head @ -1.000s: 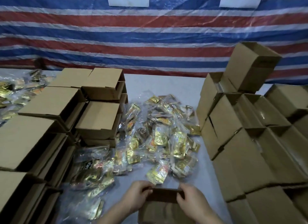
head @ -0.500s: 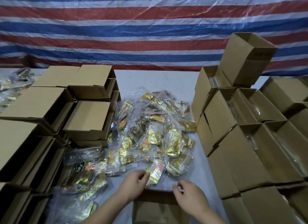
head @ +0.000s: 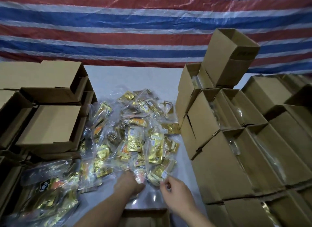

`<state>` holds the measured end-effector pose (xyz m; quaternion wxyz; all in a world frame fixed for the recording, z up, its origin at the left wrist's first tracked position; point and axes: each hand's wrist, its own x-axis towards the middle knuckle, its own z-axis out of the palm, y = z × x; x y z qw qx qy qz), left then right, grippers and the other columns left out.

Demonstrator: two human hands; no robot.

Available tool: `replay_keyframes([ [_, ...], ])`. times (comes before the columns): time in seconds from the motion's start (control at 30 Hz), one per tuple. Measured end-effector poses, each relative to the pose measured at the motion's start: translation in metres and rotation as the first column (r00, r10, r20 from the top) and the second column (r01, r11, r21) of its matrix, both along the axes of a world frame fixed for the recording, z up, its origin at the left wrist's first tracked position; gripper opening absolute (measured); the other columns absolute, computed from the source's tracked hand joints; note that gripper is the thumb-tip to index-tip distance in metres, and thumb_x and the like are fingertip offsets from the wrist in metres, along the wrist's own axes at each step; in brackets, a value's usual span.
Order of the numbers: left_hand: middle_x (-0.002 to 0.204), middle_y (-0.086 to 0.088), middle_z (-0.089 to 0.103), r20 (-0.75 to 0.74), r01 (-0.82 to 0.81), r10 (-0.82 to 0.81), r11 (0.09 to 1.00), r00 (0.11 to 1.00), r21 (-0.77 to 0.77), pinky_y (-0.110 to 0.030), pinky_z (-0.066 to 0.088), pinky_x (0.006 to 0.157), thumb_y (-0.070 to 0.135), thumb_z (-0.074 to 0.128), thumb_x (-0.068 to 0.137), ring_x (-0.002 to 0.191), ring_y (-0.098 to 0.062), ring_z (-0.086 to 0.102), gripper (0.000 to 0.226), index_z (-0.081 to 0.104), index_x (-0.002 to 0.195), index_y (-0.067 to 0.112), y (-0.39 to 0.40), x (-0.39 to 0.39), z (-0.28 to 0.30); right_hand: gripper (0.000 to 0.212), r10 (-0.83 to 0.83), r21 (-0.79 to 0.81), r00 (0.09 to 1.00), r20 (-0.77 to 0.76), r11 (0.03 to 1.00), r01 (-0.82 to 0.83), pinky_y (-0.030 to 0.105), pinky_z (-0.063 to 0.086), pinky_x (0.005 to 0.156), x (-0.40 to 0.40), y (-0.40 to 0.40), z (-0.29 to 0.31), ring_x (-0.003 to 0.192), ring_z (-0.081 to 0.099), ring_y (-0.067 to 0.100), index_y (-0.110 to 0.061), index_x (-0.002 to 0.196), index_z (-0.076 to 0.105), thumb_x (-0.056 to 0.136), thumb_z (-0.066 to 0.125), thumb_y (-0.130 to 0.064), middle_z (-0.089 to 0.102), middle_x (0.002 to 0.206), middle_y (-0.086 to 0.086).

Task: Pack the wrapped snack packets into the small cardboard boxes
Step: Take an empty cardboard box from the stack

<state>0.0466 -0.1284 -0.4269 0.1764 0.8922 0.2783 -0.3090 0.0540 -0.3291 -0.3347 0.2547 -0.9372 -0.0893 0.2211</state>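
A heap of snack packets (head: 135, 139), gold and orange in clear wrappers, lies in the middle of the white table. My left hand (head: 130, 182) reaches into the heap's near edge, its fingers curled round a packet (head: 141, 175). My right hand (head: 175, 193) hovers just right of it, fingers loosely curled, fingertips at the clear edge of a gold packet (head: 158, 174) and holding nothing. A small open cardboard box (head: 145, 216) sits at the bottom edge, between my forearms.
Stacks of cardboard boxes (head: 49, 128) crowd the left side. Open-topped boxes (head: 236, 150) fill the right, some with clear wrappers inside. More packets (head: 49, 189) lie at the lower left. A striped tarp (head: 152, 32) hangs behind the table.
Both hands have let go of the small box's rim and moved forward to the heap. The left hand has gone into the packets. The view has tilted downward.
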Motion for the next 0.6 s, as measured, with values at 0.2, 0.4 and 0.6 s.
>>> replay_keyframes([
  [0.2, 0.127, -0.010, 0.057, 0.037, -0.121, 0.122, 0.993, 0.992, -0.009, -0.036, 0.054, 0.087, 0.066, 0.057, 0.083, 0.111, -0.026, 0.060, 0.093, 0.031, 0.143, 0.000, -0.015, 0.004, -0.004, 0.033, -0.025, 0.020, 0.998, -0.050, 0.999, 0.026, 0.035, 0.052, 0.073, 0.004, -0.004, 0.000, 0.078, 0.061, 0.016, -0.019, 0.086, 0.059, 0.090, 0.048, -0.051, 0.066, 0.084, 0.000],
  [0.4, 0.099, -0.004, 0.067, 0.083, 0.103, -0.091, 0.983, 0.992, -0.151, -0.032, 0.053, 0.085, 0.069, 0.045, 0.088, 0.095, -0.020, 0.064, 0.056, 0.067, 0.102, 0.019, 0.009, -0.003, 0.032, 0.023, -0.022, 0.026, 0.990, -0.141, 0.999, 0.026, 0.030, 0.047, 0.064, 0.018, 0.012, 0.007, 0.072, 0.060, 0.012, -0.021, 0.080, 0.060, 0.093, 0.051, -0.038, 0.063, 0.077, -0.003],
  [0.6, 0.083, 0.002, 0.063, 0.044, -0.072, 0.100, 0.903, 0.994, -0.423, -0.022, 0.047, 0.061, 0.047, 0.061, 0.082, 0.066, -0.008, 0.055, 0.035, 0.062, 0.094, 0.014, 0.052, -0.025, 0.077, 0.029, -0.116, 0.218, 0.956, -0.268, 0.960, 0.178, 0.029, 0.032, 0.057, 0.024, 0.044, 0.023, 0.057, 0.043, 0.013, -0.018, 0.067, 0.047, 0.095, 0.050, -0.025, 0.047, 0.062, -0.002],
])
